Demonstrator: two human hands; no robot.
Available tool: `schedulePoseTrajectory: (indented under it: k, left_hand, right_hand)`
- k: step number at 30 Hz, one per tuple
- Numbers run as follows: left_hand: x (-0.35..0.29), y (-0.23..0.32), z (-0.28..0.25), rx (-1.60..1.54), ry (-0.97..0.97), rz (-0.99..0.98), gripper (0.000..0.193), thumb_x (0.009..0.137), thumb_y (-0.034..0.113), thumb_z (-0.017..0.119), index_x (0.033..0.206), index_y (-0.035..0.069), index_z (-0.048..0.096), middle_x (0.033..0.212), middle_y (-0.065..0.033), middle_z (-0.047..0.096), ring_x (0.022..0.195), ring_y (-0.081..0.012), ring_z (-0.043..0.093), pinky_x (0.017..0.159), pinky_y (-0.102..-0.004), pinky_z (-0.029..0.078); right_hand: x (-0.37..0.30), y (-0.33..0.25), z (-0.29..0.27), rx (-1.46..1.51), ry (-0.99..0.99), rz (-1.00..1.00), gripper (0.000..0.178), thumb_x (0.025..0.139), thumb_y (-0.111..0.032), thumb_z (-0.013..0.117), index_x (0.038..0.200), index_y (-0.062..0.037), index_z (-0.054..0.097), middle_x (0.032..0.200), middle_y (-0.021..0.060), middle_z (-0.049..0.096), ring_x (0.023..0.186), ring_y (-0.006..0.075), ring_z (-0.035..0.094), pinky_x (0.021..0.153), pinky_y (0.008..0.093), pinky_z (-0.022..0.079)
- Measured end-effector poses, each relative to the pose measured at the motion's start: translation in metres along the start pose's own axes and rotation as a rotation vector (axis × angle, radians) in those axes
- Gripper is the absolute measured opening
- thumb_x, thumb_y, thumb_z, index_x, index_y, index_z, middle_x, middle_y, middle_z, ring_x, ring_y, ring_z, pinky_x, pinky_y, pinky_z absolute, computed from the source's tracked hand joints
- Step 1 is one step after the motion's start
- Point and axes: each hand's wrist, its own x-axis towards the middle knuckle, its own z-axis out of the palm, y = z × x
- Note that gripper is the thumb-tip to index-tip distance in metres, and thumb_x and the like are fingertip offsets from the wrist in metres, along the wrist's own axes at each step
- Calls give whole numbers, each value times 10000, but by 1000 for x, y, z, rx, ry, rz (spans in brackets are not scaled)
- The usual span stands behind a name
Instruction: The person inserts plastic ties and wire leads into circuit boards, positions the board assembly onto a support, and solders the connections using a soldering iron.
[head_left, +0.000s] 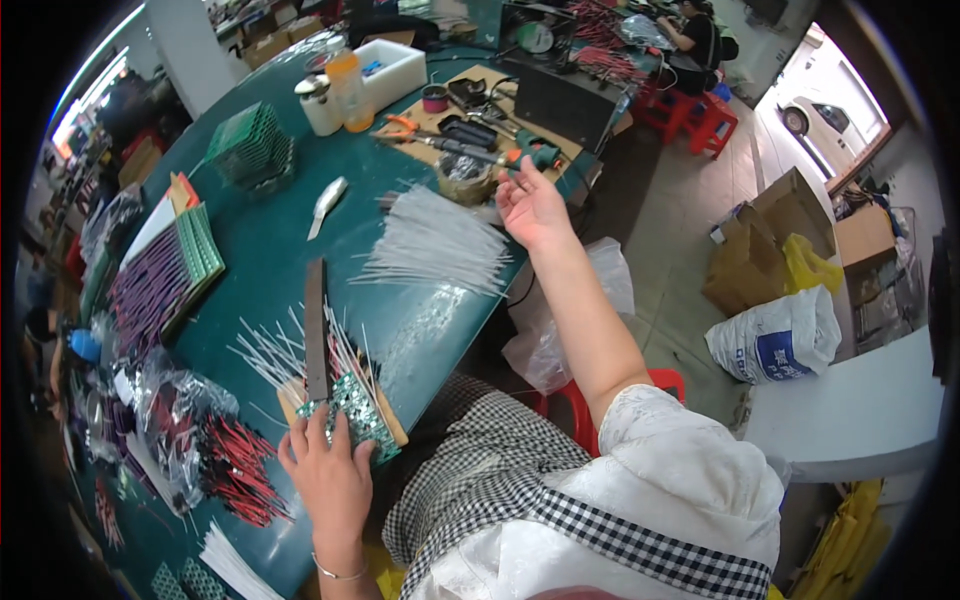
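- Clock directions were taken from the left hand [328,470].
- Workpiece: the green circuit boards [362,415] lay at one o'clock, just beyond the left hand, on a wooden board [394,424] at the near edge of the desk [285,220]; a brown bar [316,330] lay at twelve o'clock, across thin wires.
- Left grip: unclenched, fingers spread, fingertips on the boards; nothing was seen enclosed in it.
- Right grip: the right hand [530,205] was raised at one o'clock, palm showing, fingers part-curled near an orange-and-black tool [480,152]; whether the fingertips closed on it could not be told.
- Judged done: boards and wires were laid together under the bar; purple wires [150,290] beside green boards at eleven o'clock suggested a comparable batch, further along.
- Judged left: the joints were too small to verify, so the piece was rated partway; a loose white wire bundle [440,240] at one o'clock suggested more awaited attachment.
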Motion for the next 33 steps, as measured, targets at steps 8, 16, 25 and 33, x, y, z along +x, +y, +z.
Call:
schedulePoseTrajectory:
  k: [8, 16, 25, 33]
  left_hand:
    - [-32, 48, 62, -867, -362, 258, 408, 831, 69, 712, 1223, -2, 625, 1226, -218, 636, 1159, -404, 588, 994, -420, 474]
    - [-30, 31, 135, -545, -631, -152, 580, 960, 352, 597, 1387, -26, 494, 1404, -306, 477, 1335, -416, 433, 1125, -416, 339]
    - [-39, 58, 41, -1027, -300, -62, 41, 854, 35, 699, 827, 5, 707, 741, -137, 691, 617, -230, 655, 605, -305, 501]
    - [-63, 17, -29, -1252, 779, -484, 190, 949, 24, 590, 780, 66, 514, 679, 54, 396, 581, -24, 323, 506, -211, 236]
  right_hand:
    - [32, 2, 12, -25, -121, 26, 292, 920, -210, 718, 1097, -54, 547, 966, 201, 679, 703, 195, 660, 622, 271, 603]
    - [28, 13, 51, -263, 100, -289, 219, 940, -263, 702, 934, -86, 574, 719, 3, 605, 630, 150, 596, 552, 326, 514]
    - [-110, 57, 50, -561, -484, -433, 184, 998, -152, 579, 1145, -42, 563, 977, 62, 592, 869, 150, 593, 781, 279, 506]
    - [-249, 111, 37, -866, -1175, -11, 242, 847, 71, 626, 1070, -22, 617, 1039, 85, 666, 826, 161, 672, 787, 306, 546]
